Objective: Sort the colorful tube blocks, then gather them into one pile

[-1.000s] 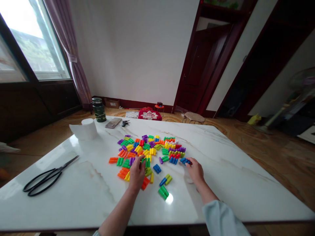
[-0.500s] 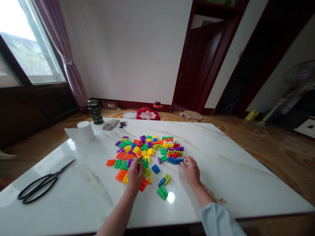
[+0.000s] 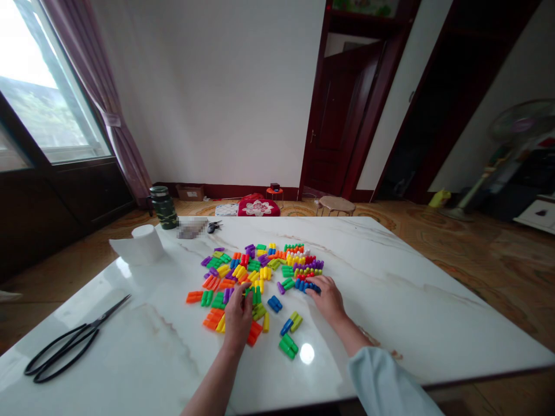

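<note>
Left hand point(image 3: 238, 319) with fingers curled downward into the front of a spread of small multicoloured plastic bullet-shaped pegs point(image 3: 255, 271), against green pegs point(image 3: 255, 295); any grip cannot be told. Right hand point(image 3: 328, 300) half-curled, fingertips point(image 3: 314, 288) on a row of blue pegs point(image 3: 306, 285); grip likewise unclear. Between the hands, a separate blue pair point(image 3: 274, 303). The pegs lie on a white veined marble tabletop point(image 3: 390, 323). To the left, black-handled scissors point(image 3: 65, 353); at the far edge, a white paper roll point(image 3: 143, 245), camouflage-patterned flask point(image 3: 163, 208), blurred flat object point(image 3: 188, 228) and keys point(image 3: 213, 227).
</note>
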The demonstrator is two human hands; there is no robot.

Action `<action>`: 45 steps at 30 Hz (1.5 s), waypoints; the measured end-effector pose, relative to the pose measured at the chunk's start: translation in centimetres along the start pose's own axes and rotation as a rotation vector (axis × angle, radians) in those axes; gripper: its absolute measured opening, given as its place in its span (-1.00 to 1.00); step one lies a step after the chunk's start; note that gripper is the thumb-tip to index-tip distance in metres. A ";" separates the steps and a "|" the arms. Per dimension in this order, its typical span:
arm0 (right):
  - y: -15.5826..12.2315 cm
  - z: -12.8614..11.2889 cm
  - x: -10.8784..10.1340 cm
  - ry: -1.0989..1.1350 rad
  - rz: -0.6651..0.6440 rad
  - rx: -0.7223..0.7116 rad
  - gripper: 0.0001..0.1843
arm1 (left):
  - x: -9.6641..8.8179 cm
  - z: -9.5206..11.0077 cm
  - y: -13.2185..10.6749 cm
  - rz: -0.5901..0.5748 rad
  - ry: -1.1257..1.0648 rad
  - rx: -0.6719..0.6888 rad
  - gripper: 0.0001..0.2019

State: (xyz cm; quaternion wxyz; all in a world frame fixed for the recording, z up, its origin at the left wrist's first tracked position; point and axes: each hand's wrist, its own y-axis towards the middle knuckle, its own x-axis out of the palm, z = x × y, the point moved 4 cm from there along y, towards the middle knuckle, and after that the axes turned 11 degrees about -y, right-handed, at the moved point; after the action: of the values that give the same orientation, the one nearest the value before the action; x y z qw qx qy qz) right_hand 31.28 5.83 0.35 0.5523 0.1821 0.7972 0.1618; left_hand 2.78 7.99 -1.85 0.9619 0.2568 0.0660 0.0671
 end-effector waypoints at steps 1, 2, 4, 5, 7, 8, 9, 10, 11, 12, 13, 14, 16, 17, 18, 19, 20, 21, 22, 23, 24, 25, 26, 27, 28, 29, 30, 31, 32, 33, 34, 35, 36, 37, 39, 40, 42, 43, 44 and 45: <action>0.0 -0.1 0.0 -0.012 -0.004 0.000 -0.69 | 0.0 -0.1 0.0 -0.002 0.001 -0.004 -0.72; -0.1 -0.3 0.0 -0.022 -0.008 0.003 -0.70 | 0.0 -0.1 0.0 -0.005 0.002 -0.009 -0.72; -0.1 -0.6 0.1 -0.038 -0.015 0.005 -0.71 | 0.0 -0.1 0.0 -0.007 0.003 -0.013 -0.72; -0.1 -0.7 0.1 -0.041 -0.019 0.001 -0.72 | 0.0 0.0 0.0 -0.007 0.002 -0.011 -0.72; 0.0 -0.7 0.4 -0.030 -0.028 -0.009 -0.74 | 0.0 0.1 0.0 -0.006 0.004 -0.004 -0.72; 0.1 -0.6 0.5 -0.020 -0.034 -0.013 -0.74 | 0.0 0.3 0.0 -0.008 0.007 -0.002 -0.72; 0.3 -0.5 0.6 -0.010 -0.040 -0.016 -0.75 | 0.0 0.3 0.1 -0.010 0.010 -0.003 -0.72; 0.4 -0.3 0.7 -0.001 -0.048 -0.017 -0.75 | 0.0 0.4 0.1 -0.012 0.012 -0.005 -0.72; 0.6 0.0 0.7 0.005 -0.058 -0.017 -0.75 | 0.0 0.4 0.1 -0.015 0.013 -0.007 -0.71; 0.7 0.2 0.8 0.008 -0.068 -0.016 -0.76 | -0.1 0.4 0.1 -0.015 0.012 -0.008 -0.71; 0.9 0.5 0.8 0.009 -0.077 -0.015 -0.76 | -0.1 0.4 0.1 -0.015 0.012 -0.009 -0.71; 1.0 0.6 0.7 0.009 -0.085 -0.014 -0.76 | -0.1 0.3 0.0 -0.015 0.010 -0.011 -0.71; 1.2 0.8 0.6 0.009 -0.097 -0.010 -0.76 | 0.0 0.2 0.0 -0.014 0.005 -0.015 -0.71; 1.2 0.9 0.6 0.009 -0.101 -0.010 -0.76 | 0.0 0.1 0.0 -0.014 0.001 -0.017 -0.71; 1.2 0.8 0.5 0.011 -0.103 -0.010 -0.76 | 0.0 0.1 0.0 -0.015 -0.003 -0.018 -0.70; 1.2 0.7 0.5 0.013 -0.104 -0.011 -0.76 | 0.0 0.1 0.0 -0.014 -0.008 -0.019 -0.70; 1.2 0.6 0.4 0.015 -0.103 -0.011 -0.76 | 0.0 0.1 0.0 -0.014 -0.012 -0.019 -0.70; 1.1 0.5 0.3 0.017 -0.099 -0.011 -0.76 | 0.0 0.1 0.0 -0.014 -0.017 -0.021 -0.70; 1.1 0.3 0.3 0.019 -0.092 -0.011 -0.76 | 0.0 0.2 0.0 -0.014 -0.021 -0.024 -0.69; 1.1 0.2 0.1 0.020 -0.081 -0.009 -0.76 | 0.0 0.2 0.0 -0.014 -0.025 -0.028 -0.69; 1.0 0.1 0.0 0.022 -0.068 -0.007 -0.76 | 0.0 0.3 0.1 -0.012 -0.028 -0.032 -0.68; 1.0 0.0 -0.2 0.026 -0.055 -0.006 -0.76 | 0.0 0.3 0.1 -0.010 -0.028 -0.036 -0.68; 1.0 0.0 -0.3 0.031 -0.043 -0.006 -0.76 | 0.0 0.4 0.1 -0.008 -0.028 -0.039 -0.68; 0.9 -0.1 -0.5 0.037 -0.033 -0.004 -0.76 | 0.0 0.4 0.1 -0.007 -0.030 -0.040 -0.68; 0.9 0.0 -0.6 0.042 -0.024 -0.001 -0.76 | 0.0 0.4 0.0 -0.007 -0.032 -0.040 -0.68; 0.8 0.0 -0.7 0.044 -0.016 0.004 -0.76 | 0.0 0.4 0.0 -0.008 -0.036 -0.041 -0.68; 0.8 0.1 -0.8 0.045 -0.008 0.011 -0.76 | 0.0 0.3 0.0 -0.009 -0.039 -0.041 -0.68; 0.7 0.2 -0.9 0.045 -0.001 0.018 -0.76 | 0.0 0.3 0.0 -0.009 -0.041 -0.041 -0.68; 0.7 0.2 -0.9 0.044 0.008 0.023 -0.76 | 0.0 0.3 0.0 -0.008 -0.042 -0.041 -0.68; 0.7 0.2 -1.0 0.047 0.020 0.023 -0.76 | 0.0 0.3 0.0 -0.005 -0.043 -0.041 -0.68; 0.6 0.2 -1.1 0.052 0.036 0.020 -0.77 | 0.0 0.3 0.0 -0.002 -0.043 -0.042 -0.68; 0.6 0.1 -1.3 0.061 0.060 0.015 -0.78 | -0.1 0.3 0.0 -0.001 -0.045 -0.043 -0.68; 0.5 0.0 -1.5 0.072 0.093 0.011 -0.79 | -0.1 0.3 0.0 -0.001 -0.046 -0.043 -0.67; 0.3 0.0 -1.7 0.084 0.131 0.012 -0.80 | -0.1 0.3 0.0 -0.001 -0.046 -0.043 -0.67; -0.1 0.1 -2.1 0.115 0.212 0.046 -0.76 | -0.1 0.4 0.0 -0.003 -0.039 -0.041 -0.68; -0.5 0.4 -2.2 0.135 0.246 0.084 -0.72 | -0.1 0.4 0.0 -0.004 -0.034 -0.039 -0.68; -1.3 1.4 -2.1 0.171 0.297 0.202 -0.63 | -0.1 0.5 0.0 -0.003 -0.025 -0.036 -0.68; -1.8 2.0 -1.8 0.182 0.312 0.271 -0.60 | -0.1 0.6 0.1 -0.004 -0.021 -0.034 -0.68; -2.2 2.7 -1.6 0.185 0.319 0.336 -0.58 | -0.1 0.6 0.1 -0.004 -0.018 -0.031 -0.68; -2.6 3.2 -1.3 0.181 0.316 0.392 -0.57 | -0.1 0.7 0.1 -0.005 -0.015 -0.028 -0.68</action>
State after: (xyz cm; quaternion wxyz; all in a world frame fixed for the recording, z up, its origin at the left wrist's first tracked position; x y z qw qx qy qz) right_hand 34.44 3.17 -0.89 0.4008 0.3926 0.8211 0.1043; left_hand 2.76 7.70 -1.25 0.9660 0.2438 0.0585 0.0638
